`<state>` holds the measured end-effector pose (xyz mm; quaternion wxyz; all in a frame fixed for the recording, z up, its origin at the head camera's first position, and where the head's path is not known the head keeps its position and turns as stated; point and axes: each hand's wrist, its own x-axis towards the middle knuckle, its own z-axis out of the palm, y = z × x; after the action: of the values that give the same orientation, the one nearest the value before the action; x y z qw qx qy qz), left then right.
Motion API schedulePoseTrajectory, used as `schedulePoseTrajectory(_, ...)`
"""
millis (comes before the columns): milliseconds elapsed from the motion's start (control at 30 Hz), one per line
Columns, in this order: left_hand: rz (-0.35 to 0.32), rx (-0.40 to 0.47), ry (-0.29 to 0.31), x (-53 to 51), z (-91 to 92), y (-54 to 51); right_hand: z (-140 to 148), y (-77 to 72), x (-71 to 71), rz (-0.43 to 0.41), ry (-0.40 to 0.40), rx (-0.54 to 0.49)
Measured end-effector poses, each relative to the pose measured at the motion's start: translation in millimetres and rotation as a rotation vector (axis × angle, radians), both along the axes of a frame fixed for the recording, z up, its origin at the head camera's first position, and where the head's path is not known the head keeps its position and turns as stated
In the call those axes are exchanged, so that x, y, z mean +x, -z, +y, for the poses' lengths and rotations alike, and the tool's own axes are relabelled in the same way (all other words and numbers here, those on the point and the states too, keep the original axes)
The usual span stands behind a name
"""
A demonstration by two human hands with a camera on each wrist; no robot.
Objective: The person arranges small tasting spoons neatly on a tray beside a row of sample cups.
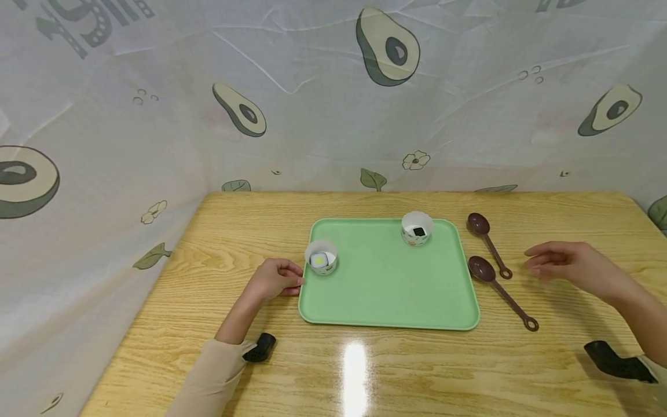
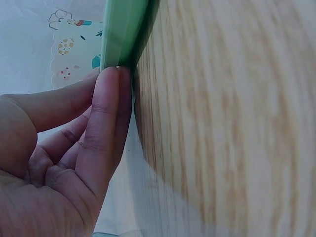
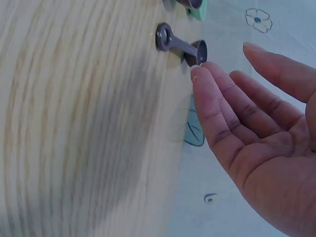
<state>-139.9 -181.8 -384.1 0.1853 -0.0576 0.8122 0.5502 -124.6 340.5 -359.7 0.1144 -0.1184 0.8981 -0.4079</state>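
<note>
A light green tray point(image 1: 391, 278) lies on the wooden table. My left hand point(image 1: 276, 278) is at its left edge; in the left wrist view the thumb and fingers point(image 2: 106, 94) pinch the rim. Near that edge, a small patterned white bowl point(image 1: 321, 267) contains a pale block point(image 1: 319, 260) with a yellow-green mark. Toward the tray's far right corner, a similar bowl point(image 1: 415, 237) has a small black square point(image 1: 419, 231) inside. Above the table, right of two brown measuring spoons, the upper spoon point(image 1: 488, 243) and lower one point(image 1: 502, 295), hovers my right hand point(image 1: 570, 266), fingers relaxed, holding nothing.
Bare wooden table point(image 1: 411, 370) extends in front of the tray and to both sides. Behind the table and along its left side hangs a pale cloth point(image 1: 312, 116) printed with avocados, leaves and flowers.
</note>
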Motion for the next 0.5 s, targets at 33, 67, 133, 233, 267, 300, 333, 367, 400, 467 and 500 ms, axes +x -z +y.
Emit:
schedulePoseTrajectory(33, 0.0, -0.001, 0.001, -0.1, 0.0, 0.2, 0.8, 1.6, -0.7, -0.023, -0.003, -0.044)
schedulePoseTrajectory(67, -0.002, -0.003, -0.001, -0.4, 0.1, 0.3, 1.8, 3.7, -1.7, -0.045, -0.012, -0.094)
schedulePoseTrajectory(133, -0.001, -0.005, 0.0, -0.2, 0.2, 0.3, 3.3, 6.8, -3.2, -0.099, -0.03, -0.176)
schedulePoseTrajectory(233, 0.001, -0.007, 0.004, 0.3, 0.3, -0.1, 2.5, 10.1, -4.8, -0.177, -0.059, -0.264)
schedulePoseTrajectory(267, 0.001, -0.009, 0.005, 0.4, 0.4, -0.3, 1.8, 11.1, -5.2, -0.197, -0.073, -0.282)
schedulePoseTrajectory(300, 0.001, -0.009, 0.007, 0.7, 0.4, -0.6, 0.6, 11.5, -5.3, -0.216, -0.082, -0.29)
schedulePoseTrajectory(333, 0.002, -0.009, 0.009, 1.0, 0.4, -1.0, -0.2, 12.5, -5.7, -0.23, -0.098, -0.305)
schedulePoseTrajectory(367, 0.001, -0.011, 0.009, 0.8, 0.4, -0.8, -1.1, 13.1, -6.1, -0.245, -0.114, -0.324)
schedulePoseTrajectory(400, -0.001, -0.012, 0.008, 0.5, 0.3, -0.7, -2.1, 13.9, -6.4, -0.255, -0.126, -0.333)
schedulePoseTrajectory(467, -0.002, -0.014, 0.009, 0.6, 0.3, -0.9, -3.7, 15.2, -7.0, -0.271, -0.153, -0.36)
schedulePoseTrajectory(500, -0.004, -0.014, 0.009, 0.6, 0.3, -0.9, -4.4, 15.9, -7.1, -0.28, -0.155, -0.369)
